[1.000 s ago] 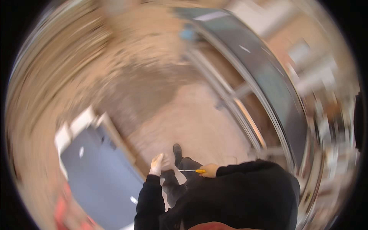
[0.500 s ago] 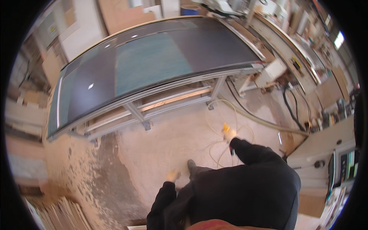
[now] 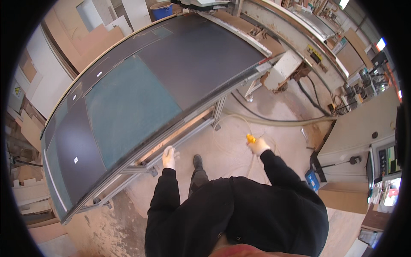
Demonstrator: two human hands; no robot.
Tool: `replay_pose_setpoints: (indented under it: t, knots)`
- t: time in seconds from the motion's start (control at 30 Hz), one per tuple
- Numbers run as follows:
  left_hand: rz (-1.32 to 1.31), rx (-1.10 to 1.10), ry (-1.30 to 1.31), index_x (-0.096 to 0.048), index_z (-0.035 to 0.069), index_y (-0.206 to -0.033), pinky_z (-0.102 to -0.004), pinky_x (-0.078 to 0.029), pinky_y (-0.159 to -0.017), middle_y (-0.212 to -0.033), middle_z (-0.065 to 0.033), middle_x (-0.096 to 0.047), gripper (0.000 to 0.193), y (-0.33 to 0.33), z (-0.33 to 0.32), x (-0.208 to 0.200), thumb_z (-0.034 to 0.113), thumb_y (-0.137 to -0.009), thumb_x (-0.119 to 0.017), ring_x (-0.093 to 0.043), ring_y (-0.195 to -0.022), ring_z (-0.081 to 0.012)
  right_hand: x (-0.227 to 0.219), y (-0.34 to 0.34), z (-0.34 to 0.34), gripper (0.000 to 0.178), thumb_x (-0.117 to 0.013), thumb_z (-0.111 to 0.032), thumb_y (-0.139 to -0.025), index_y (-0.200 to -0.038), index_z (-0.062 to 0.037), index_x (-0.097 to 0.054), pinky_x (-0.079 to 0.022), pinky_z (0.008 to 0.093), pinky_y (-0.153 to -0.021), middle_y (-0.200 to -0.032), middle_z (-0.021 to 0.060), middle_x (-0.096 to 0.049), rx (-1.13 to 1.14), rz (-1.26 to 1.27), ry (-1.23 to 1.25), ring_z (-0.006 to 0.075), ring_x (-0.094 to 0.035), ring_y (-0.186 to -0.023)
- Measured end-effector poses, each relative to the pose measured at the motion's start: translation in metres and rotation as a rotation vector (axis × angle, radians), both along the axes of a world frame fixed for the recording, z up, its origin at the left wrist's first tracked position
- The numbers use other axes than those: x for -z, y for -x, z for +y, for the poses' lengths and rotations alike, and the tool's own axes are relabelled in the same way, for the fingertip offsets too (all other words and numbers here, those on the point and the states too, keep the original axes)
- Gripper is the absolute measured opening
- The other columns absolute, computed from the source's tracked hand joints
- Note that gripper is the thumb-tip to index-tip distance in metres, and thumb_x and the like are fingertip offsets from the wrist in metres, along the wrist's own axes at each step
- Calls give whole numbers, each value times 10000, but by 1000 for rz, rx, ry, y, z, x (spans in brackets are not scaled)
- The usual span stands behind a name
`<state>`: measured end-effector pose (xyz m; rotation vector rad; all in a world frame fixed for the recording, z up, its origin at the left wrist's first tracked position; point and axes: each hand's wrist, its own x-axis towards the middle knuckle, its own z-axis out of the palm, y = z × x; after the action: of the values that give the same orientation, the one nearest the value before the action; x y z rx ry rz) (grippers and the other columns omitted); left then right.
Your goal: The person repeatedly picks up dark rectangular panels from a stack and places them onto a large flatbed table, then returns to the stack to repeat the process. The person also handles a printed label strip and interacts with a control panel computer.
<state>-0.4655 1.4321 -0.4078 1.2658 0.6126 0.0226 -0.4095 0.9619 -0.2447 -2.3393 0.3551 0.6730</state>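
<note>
A yellow-handled hand tool (image 3: 251, 138) is in the right hand (image 3: 258, 147), held out ahead of the body above the pale floor (image 3: 188, 171), between the long worktable (image 3: 132, 111) and the beige cabinet (image 3: 351, 124). It looks light enough for one hand, and the handle is probably stiff, moulded plastic, neither soft nor especially fragile; it might turn a little slippery if dusty. The thick yellow part seems the sound place to take hold, with fingers wrapped round it and clear of whatever working end it has, which cannot be made out here. The right hand is closed around the handle, whose bright end pokes out past the fingers, pointing forward and slightly left. What shows of the tool is short, stubby and rounded, an even strong yellow; finer detail is too small to tell. Behind it, thin pale tubing (image 3: 231, 115) loops over the floor, and whether it joins the tool cannot be told. The left hand (image 3: 169, 157) is raised near the worktable's edge, its fingers bent; nothing shows in it, but whether they are fully closed cannot be told.
</note>
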Motion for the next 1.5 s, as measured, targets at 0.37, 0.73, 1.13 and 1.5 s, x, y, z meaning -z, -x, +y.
replay_pose_setpoints:
  t: [0.37, 0.73, 1.13, 1.5]
  knots:
    - [98, 387, 264, -511, 84, -1418, -418, -584, -815, -1330, -191, -631, 512, -260, -102, -89, 411, -1028, -567, -685, -1097, -310, -44, -72, -21, 483, -709, -415, -885, -1169, -24, -704, -541, 474, -846, -1016, 261, -730, -260, -1, 9, 405, -704, -971]
    - [243, 533, 66, -616, 46, -1327, -334, -593, -728, -1129, -113, -711, 414, -87, -269, -82, 315, -1012, -616, -719, -904, -204, -14, -204, 3, 353, -740, -299, -884, -1088, -18, -678, -533, 451, -843, -996, 230, -720, -751, -220, -232, 409, -683, -985]
    - [69, 162, -37, -399, 67, -1531, -355, -569, -855, -1266, -141, -650, 649, 44, -327, -161, 344, -1002, -652, -667, -1077, -228, -19, -95, 144, 427, -646, -367, -941, -1160, -3, -611, -520, 500, -908, -1061, 267, -706, -1164, -270, -346, 452, -664, -1043]
    - [178, 167, -521, -240, 127, -1601, -480, -489, -992, -1322, -312, -613, 1001, 66, -429, -147, 516, -833, -752, -614, -1208, -472, 4, -49, 25, 216, -608, -302, -977, -984, -88, -577, -419, 360, -402, -631, 21, -507, -120, -198, -759, 174, -486, -441]
